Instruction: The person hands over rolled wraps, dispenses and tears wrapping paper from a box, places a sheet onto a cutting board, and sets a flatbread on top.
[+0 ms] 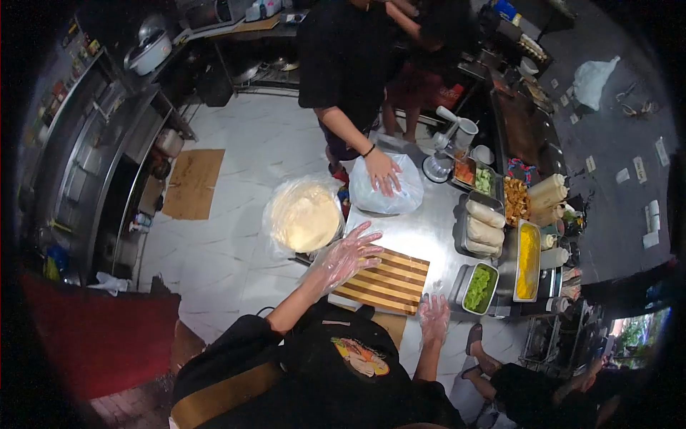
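Observation:
My left hand (343,259), in a clear plastic glove, is open with its fingers spread. It hovers over or rests on the left end of a striped wooden cutting board (389,279); contact is hard to tell. Just beyond it, a clear plastic bag holds a round, pale stack that looks like flatbreads (309,218). My right hand (434,319), also gloved, is by the board's near right corner, fingers stretched out and nothing in them. To its right stands a metal tray of chopped green leaves (480,287).
A co-worker's hand (383,171) lies on a white plastic bag (389,194) across the steel table (439,247). On the right are a tray of rolled wraps (484,230), a long yellow-filled tray (527,261) and squeeze bottles (549,191). Another person sits at lower right.

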A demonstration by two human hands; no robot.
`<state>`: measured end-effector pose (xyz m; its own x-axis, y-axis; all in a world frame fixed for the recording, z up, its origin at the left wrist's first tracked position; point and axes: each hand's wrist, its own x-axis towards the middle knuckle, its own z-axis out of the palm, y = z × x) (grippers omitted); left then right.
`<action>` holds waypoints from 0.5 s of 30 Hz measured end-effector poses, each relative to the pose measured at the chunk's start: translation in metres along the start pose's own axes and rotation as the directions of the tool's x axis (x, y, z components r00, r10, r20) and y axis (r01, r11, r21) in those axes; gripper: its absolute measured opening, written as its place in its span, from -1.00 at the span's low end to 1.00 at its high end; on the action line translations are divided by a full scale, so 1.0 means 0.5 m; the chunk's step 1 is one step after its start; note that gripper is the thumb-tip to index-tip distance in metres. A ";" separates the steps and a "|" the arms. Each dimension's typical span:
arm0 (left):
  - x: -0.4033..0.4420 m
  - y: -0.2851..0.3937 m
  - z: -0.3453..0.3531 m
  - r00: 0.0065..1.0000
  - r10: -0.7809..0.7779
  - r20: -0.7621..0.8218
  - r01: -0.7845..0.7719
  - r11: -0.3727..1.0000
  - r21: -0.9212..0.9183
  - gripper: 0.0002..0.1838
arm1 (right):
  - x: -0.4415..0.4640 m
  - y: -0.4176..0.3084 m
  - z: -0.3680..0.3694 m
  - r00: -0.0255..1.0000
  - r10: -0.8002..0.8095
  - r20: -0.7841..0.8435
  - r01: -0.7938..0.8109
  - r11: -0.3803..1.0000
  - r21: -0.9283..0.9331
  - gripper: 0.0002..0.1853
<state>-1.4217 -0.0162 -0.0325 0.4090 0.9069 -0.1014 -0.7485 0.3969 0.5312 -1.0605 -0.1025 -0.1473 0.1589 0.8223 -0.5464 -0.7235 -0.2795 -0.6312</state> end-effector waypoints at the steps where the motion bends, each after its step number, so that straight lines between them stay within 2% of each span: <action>1: -0.002 -0.005 -0.014 1.000 -0.004 -0.026 0.007 0.997 0.082 -0.13 | -0.008 0.002 0.017 0.999 -0.021 0.049 0.021 1.000 -0.003 -0.50; 3: -0.017 0.007 -0.028 0.999 -0.019 -0.049 0.030 0.972 0.232 -0.25 | -0.009 0.003 0.045 0.990 -0.044 0.135 0.050 0.998 -0.044 -0.46; 5: -0.028 0.015 -0.038 0.996 -0.007 -0.094 0.045 0.912 0.409 -0.29 | -0.009 0.006 0.061 0.981 -0.036 0.190 0.061 0.990 -0.124 -0.42; 6: -0.040 0.010 -0.042 0.993 -0.002 -0.116 0.059 0.871 0.487 -0.31 | -0.017 0.010 0.066 0.932 -0.091 0.351 0.194 0.943 -0.272 -0.40; 7: -0.049 0.010 -0.048 0.992 0.000 -0.124 0.060 0.878 0.474 -0.31 | -0.019 0.014 0.080 0.924 -0.103 0.368 0.226 0.924 -0.308 -0.38; 10: -0.072 0.019 -0.062 0.990 0.015 -0.141 0.050 0.893 0.448 -0.29 | -0.027 0.014 0.143 0.987 -0.054 0.149 0.111 0.907 -0.406 -0.37; 13: -0.096 0.026 -0.061 0.980 0.031 -0.198 0.063 0.891 0.450 -0.29 | 0.002 0.044 0.123 0.976 -0.094 0.195 0.169 0.892 -0.418 -0.35; 15: -0.096 0.024 -0.081 0.977 0.004 -0.215 0.108 0.855 0.507 -0.30 | 0.028 0.061 0.122 0.991 -0.005 0.137 0.058 0.922 -0.383 -0.35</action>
<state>-1.4712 -0.0492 -0.0553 0.2845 0.9175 -0.2779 -0.3309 0.3661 0.8697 -1.1214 -0.0694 -0.1406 0.0693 0.8839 -0.4625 -0.4003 -0.4000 -0.8245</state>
